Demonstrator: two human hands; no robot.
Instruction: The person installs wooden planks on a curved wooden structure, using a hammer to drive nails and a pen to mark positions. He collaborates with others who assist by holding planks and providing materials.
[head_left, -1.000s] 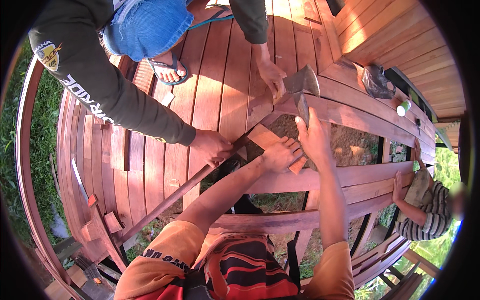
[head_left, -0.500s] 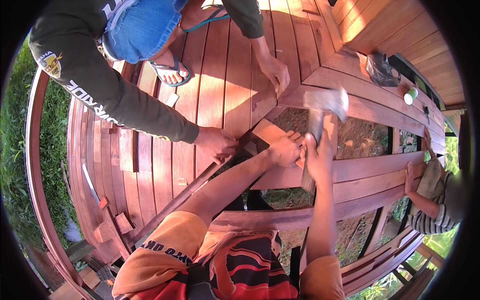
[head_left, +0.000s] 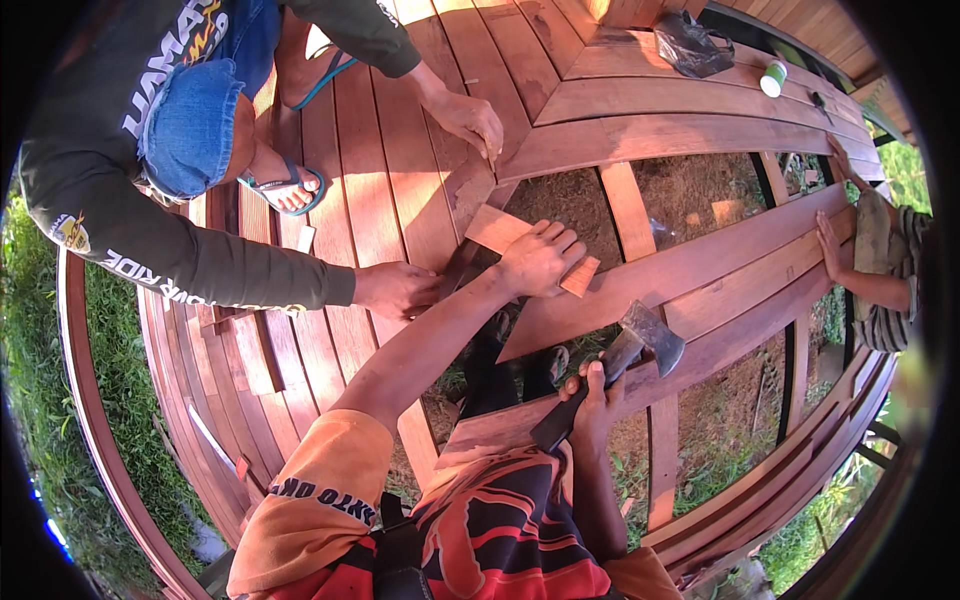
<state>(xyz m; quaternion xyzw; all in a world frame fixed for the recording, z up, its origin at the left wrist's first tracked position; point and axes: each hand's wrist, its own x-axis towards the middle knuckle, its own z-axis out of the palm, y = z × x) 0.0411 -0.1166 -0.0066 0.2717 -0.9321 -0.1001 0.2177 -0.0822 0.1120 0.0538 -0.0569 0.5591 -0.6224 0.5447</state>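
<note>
Far left: deck boards down, side by side, tight seams. So that part looks done. Co-worker's near hand low at the deck's edge, far hand up by the corner, fingers bunched; can't tell what either grips. Middle: bay beside the deck edge is open, soil and a bare joist showing, so not covered yet. My left hand is closed over a short wood block, which spans from the deck edge toward the angled plank. My right hand is wrapped round the handle of an axe, head over the planks, apart from the block. Far right: second co-worker's hand flat on the planks.
</note>
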